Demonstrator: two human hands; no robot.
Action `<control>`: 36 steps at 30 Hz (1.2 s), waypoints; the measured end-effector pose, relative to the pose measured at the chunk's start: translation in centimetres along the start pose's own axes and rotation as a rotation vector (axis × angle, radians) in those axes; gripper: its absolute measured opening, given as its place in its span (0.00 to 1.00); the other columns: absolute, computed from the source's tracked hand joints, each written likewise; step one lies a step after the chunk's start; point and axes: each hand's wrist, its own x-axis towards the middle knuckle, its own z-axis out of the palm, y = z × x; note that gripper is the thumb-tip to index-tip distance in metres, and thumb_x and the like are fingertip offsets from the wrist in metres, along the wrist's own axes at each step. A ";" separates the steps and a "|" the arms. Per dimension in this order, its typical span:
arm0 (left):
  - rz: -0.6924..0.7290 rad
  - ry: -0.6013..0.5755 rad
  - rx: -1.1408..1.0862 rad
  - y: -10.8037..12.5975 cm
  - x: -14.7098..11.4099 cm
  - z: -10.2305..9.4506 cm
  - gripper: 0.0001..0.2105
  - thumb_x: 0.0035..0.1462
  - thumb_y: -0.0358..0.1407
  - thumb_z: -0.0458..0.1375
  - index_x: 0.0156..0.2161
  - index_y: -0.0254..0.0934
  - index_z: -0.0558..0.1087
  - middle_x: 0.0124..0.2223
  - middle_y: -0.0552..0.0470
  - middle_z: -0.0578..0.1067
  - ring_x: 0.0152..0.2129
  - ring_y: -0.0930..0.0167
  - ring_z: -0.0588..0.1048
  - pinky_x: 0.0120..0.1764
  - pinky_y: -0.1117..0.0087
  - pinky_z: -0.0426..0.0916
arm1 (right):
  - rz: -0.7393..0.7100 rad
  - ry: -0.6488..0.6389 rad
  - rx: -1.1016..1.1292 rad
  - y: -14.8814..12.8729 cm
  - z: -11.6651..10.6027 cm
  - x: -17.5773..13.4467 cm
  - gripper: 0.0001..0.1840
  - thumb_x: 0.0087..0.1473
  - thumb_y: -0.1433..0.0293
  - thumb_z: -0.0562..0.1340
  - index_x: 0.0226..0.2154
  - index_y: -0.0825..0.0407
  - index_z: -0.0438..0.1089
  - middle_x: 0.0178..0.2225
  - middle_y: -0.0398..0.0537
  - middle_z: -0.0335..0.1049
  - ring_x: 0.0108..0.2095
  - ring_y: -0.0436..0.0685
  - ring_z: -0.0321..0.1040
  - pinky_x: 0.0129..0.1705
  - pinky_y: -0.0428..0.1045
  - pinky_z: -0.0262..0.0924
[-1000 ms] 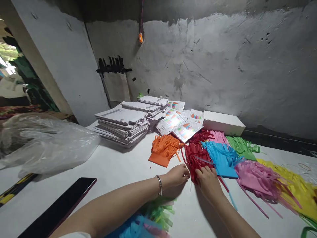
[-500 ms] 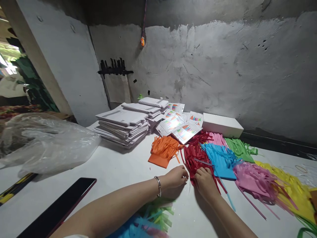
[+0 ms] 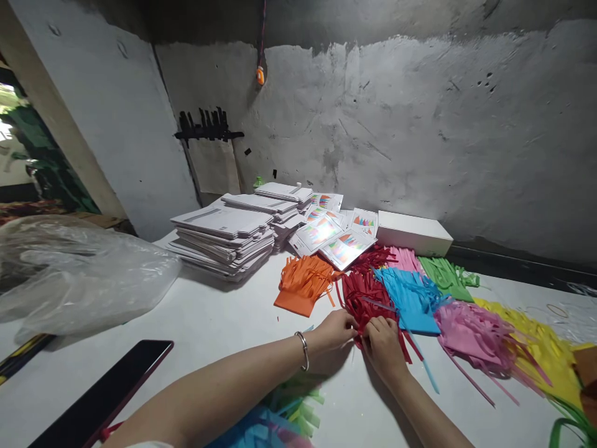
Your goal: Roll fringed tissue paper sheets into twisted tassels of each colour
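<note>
Dark red fringed tissue paper (image 3: 364,292) lies in a bundle straight ahead of me on the white table. My left hand (image 3: 338,331), with a silver bangle at its wrist, pinches at the bundle's near left edge. Fingers curled, my right hand (image 3: 383,345) presses on the near end of the same red paper, close to the left fingertips. Strips beneath the fingers are partly hidden. Orange fringed paper (image 3: 303,283) is to the left of the red, and blue fringed paper (image 3: 415,302) touches its right side. Below my left forearm is a blue and green fringed piece (image 3: 280,420), partly covered.
Stacks of white cards (image 3: 224,233) and printed picture cards (image 3: 349,246) stand behind, beside a white box (image 3: 413,233). Pink (image 3: 476,339), yellow (image 3: 536,345) and green fringed bundles (image 3: 445,278) spread rightward. A dark flat device (image 3: 107,389) and a clear plastic bag (image 3: 93,274) occupy the left.
My left hand has moved right, from beside the red paper onto its edge, next to my right hand. The whole view has shifted slightly.
</note>
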 end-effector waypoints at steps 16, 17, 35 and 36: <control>-0.213 -0.112 -0.210 -0.5 0.6 0.9 0.14 0.66 0.40 0.59 0.52 0.34 0.72 0.49 0.46 0.76 0.40 0.66 0.78 0.42 0.60 0.76 | -0.052 0.097 0.094 0.5 -3.9 1.0 0.14 0.63 0.75 0.58 0.47 0.48 0.74 0.47 0.52 0.72 0.48 0.60 0.66 0.49 0.56 0.53; -0.198 -0.111 -0.209 -0.6 0.6 0.9 0.14 0.66 0.40 0.59 0.52 0.34 0.72 0.48 0.46 0.76 0.39 0.66 0.78 0.41 0.61 0.76 | -0.080 0.082 0.078 0.6 -3.9 1.5 0.15 0.62 0.76 0.59 0.48 0.46 0.74 0.51 0.52 0.72 0.51 0.61 0.65 0.51 0.57 0.52; 0.107 0.011 0.048 0.9 -0.8 -0.2 0.12 0.65 0.40 0.60 0.48 0.35 0.74 0.51 0.46 0.75 0.47 0.63 0.75 0.50 0.54 0.71 | -0.323 0.003 -0.046 0.9 -5.5 -2.0 0.11 0.54 0.81 0.63 0.30 0.48 0.72 0.34 0.45 0.73 0.43 0.59 0.68 0.62 0.59 0.42; 0.105 0.014 0.046 0.9 -0.9 -0.2 0.12 0.65 0.40 0.60 0.48 0.35 0.74 0.51 0.46 0.75 0.47 0.63 0.75 0.50 0.54 0.71 | -0.293 0.009 -0.037 0.7 -5.5 -2.3 0.11 0.54 0.81 0.62 0.29 0.49 0.72 0.33 0.45 0.73 0.42 0.59 0.68 0.61 0.59 0.43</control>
